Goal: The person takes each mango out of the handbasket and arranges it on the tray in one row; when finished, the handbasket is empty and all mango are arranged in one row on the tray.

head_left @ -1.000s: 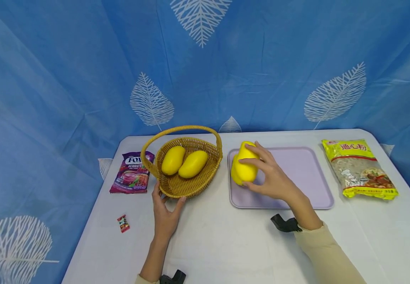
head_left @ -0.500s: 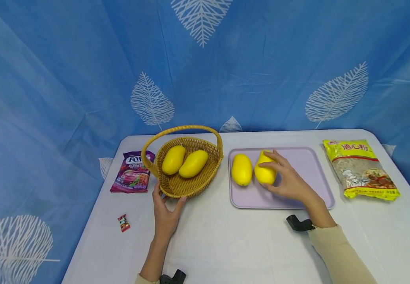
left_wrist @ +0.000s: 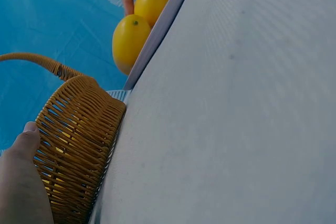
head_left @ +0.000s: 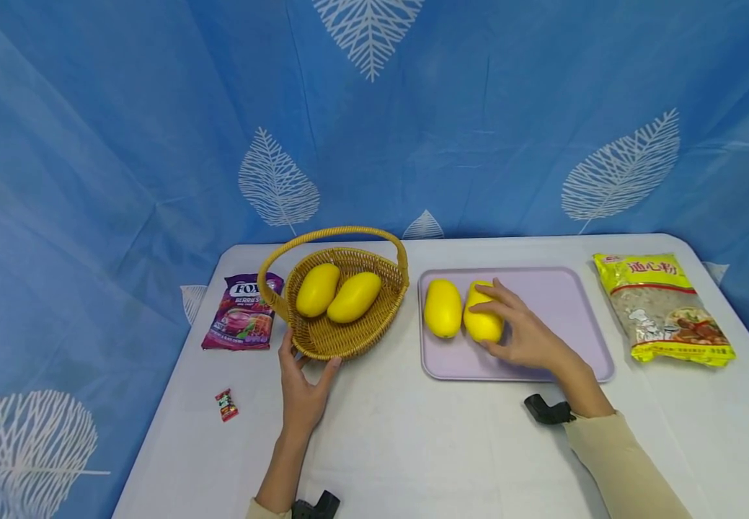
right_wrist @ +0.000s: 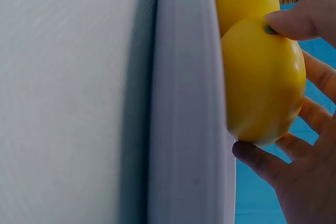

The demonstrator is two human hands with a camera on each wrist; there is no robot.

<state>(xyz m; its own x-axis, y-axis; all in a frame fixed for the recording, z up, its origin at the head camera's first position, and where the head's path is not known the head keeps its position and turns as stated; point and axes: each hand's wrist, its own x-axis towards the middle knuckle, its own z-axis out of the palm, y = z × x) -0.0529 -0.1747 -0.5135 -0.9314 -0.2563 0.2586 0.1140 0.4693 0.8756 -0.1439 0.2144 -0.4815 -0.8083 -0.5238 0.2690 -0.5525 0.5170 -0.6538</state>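
A wicker basket (head_left: 348, 339) with a tall hoop handle stands at the left middle, two yellow mangoes (head_left: 318, 290) inside. My left hand (head_left: 305, 395) holds its near side, fingers at the left and thumb (left_wrist: 26, 139) against the wicker. On the lilac tray (head_left: 552, 317) lie two more mangoes side by side. My right hand (head_left: 525, 333) grips the right-hand mango (right_wrist: 262, 85), thumb at its stem end and fingers round the far side. The other tray mango (head_left: 442, 308) lies just to its left, untouched by the hand.
A purple candy bag (head_left: 242, 313) lies left of the basket, with a small red wrapped sweet (head_left: 226, 405) nearer the front. Right of the tray rests a yellow-ended pasta bag (head_left: 662, 310). A blue leaf-print cloth (head_left: 478, 144) hangs behind the white table (head_left: 426, 440).
My right hand has carried its mango rightward from over the first tray mango and down beside it, then slightly closer. The left hand and basket have stayed in place.
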